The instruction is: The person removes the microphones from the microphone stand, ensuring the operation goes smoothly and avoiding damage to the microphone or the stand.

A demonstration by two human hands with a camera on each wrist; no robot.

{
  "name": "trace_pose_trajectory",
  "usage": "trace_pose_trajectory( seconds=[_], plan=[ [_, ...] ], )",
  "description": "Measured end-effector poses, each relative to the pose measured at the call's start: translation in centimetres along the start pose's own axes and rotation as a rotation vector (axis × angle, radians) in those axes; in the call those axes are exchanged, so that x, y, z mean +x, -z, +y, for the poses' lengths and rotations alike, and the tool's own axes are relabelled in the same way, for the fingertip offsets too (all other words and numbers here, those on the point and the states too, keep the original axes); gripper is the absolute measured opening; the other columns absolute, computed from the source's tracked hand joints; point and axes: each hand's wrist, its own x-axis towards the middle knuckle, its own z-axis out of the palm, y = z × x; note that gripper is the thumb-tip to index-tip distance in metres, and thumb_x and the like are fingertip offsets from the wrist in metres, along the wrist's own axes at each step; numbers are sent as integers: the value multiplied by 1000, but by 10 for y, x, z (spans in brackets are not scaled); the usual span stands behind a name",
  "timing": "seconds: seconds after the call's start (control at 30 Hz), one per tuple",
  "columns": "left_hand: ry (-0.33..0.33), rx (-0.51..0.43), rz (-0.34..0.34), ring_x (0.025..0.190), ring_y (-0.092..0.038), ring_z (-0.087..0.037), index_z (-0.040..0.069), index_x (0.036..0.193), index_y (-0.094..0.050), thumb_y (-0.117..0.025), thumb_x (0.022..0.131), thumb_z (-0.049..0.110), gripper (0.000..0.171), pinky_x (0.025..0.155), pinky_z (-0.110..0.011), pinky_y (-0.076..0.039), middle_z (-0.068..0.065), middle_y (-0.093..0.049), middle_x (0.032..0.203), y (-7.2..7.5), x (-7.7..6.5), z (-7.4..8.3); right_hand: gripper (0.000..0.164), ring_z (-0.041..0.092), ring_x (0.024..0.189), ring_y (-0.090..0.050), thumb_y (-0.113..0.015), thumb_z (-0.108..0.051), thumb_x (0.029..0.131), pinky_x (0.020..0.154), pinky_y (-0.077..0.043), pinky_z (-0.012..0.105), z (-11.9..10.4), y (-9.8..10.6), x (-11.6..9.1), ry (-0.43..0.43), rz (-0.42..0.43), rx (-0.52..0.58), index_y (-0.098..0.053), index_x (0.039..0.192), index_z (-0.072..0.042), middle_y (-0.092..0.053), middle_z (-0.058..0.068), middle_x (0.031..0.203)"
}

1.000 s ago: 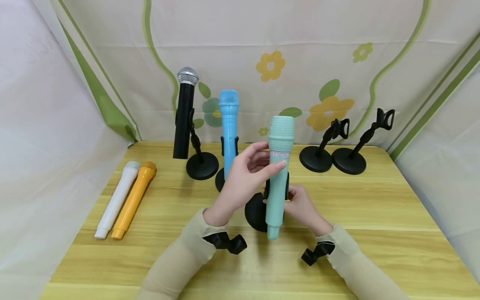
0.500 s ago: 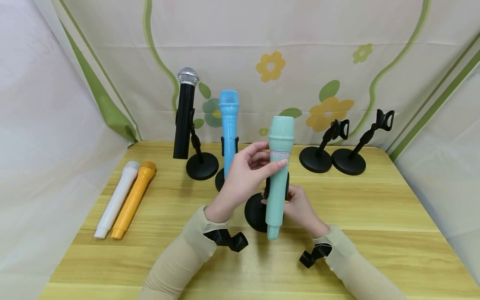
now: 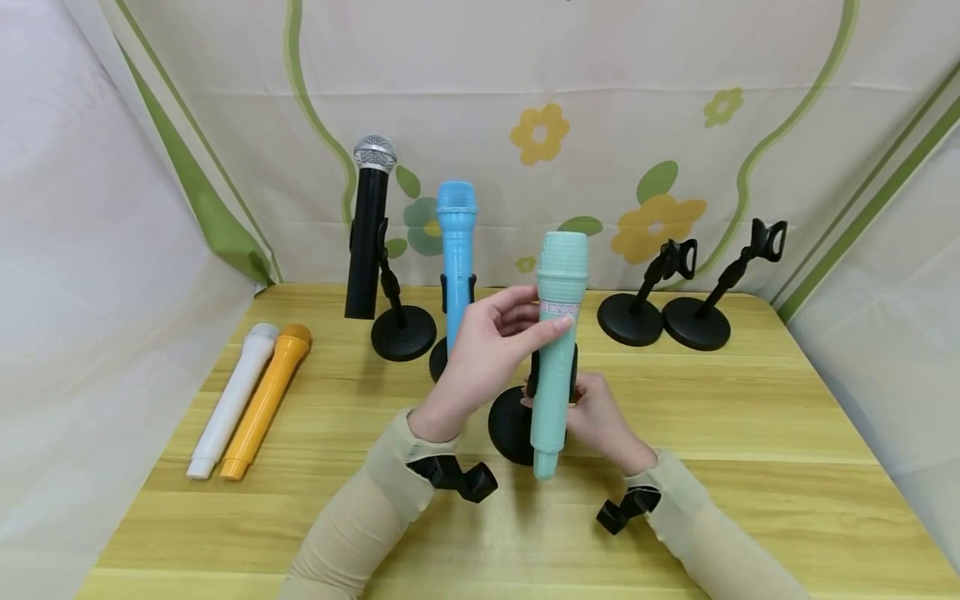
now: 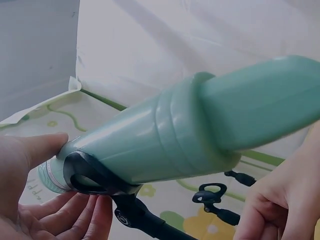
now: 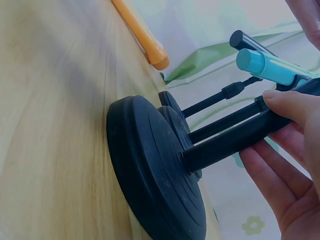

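Carefully, a person steadied a mint-green microphone (image 3: 553, 379) in the head view, where it stood nearly upright in the clip of a black stand (image 3: 512, 427) on the wooden table (image 3: 757, 500). The left hand (image 3: 480, 362) held it from its left side, thumb across the front just below the lettered band; the right hand (image 3: 602, 421) reached in behind its lower body. Blue (image 3: 458, 242) and black (image 3: 367, 242) microphones stood in stands to its left, white (image 3: 231, 408) and orange (image 3: 266, 404) ones lay farther left, and two bare stands (image 3: 632, 321) waited to its right.

The left wrist view showed the clip (image 4: 111, 182) curved around the microphone's body, the thumb above and the fingers beneath. An even push toward the clip's back, with the tail free, looked the soundest way to bed it firmly without twisting.

In the right wrist view, the thumb and fingers were clamped on the stand's pole (image 5: 230, 141) below the microphone, above a round base (image 5: 150, 165) that appeared flat on the wood. A firm hold there, countering the left hand's push, would likely prevent tipping.
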Motion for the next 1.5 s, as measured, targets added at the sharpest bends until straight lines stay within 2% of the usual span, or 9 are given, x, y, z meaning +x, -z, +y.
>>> trace_pose_trajectory(
  seconds=[0.47,0.6,0.73,0.9,1.17,1.3,1.5],
  plan=[
    [-39,-22,1,100,-71,-20,5,132,-66,-77,94,17,42,90,-35,-56,-6,-73,111,0,3,3,28,14,82,-71,-82,14,77,74,-59,27,-2,0,0,81,-8,-63,-75,94,-6,-74,3,89],
    [-26,-41,7,101,-71,-20,5,132,-66,-77,93,18,42,91,-35,-56,-6,-73,111,0,4,4,25,17,83,-72,-81,15,78,75,-59,27,-2,0,0,84,-10,-58,-74,95,-2,-75,8,89],
    [-11,-61,10,102,-70,-21,6,132,-66,-78,93,19,43,91,-35,-56,-6,-73,112,0,5,5,24,17,84,-73,-81,16,78,75,-59,27,-2,0,0,82,-9,-61,-74,95,0,-75,9,90],
    [-4,-71,10,103,-70,-21,6,133,-66,-78,93,19,44,91,-35,-56,-6,-73,113,0,7,7,26,13,84,-72,-82,15,77,74,-59,26,-2,0,0,87,2,-79,-74,94,-3,-75,4,89],
    [3,-71,16,103,-70,-21,4,131,-66,-78,93,21,43,90,-34,-57,-7,-72,113,0,10,9,28,13,83,-72,-82,15,77,73,-59,26,-2,0,0,102,5,-84,-74,94,-5,-75,4,89],
    [22,-80,12,104,-69,-21,6,132,-66,-78,93,21,44,90,-34,-57,-6,-72,113,0,11,10,29,12,83,-72,-82,15,77,72,-59,26,-1,0,0,99,7,-85,-75,94,-7,-75,1,89],
    [51,-86,-4,105,-68,-22,7,134,-64,-78,93,22,46,92,-35,-56,-6,-72,113,0,9,9,29,13,84,-72,-82,15,77,73,-59,26,-2,0,0,118,3,-88,-74,94,-8,-75,3,90]
  ],
)
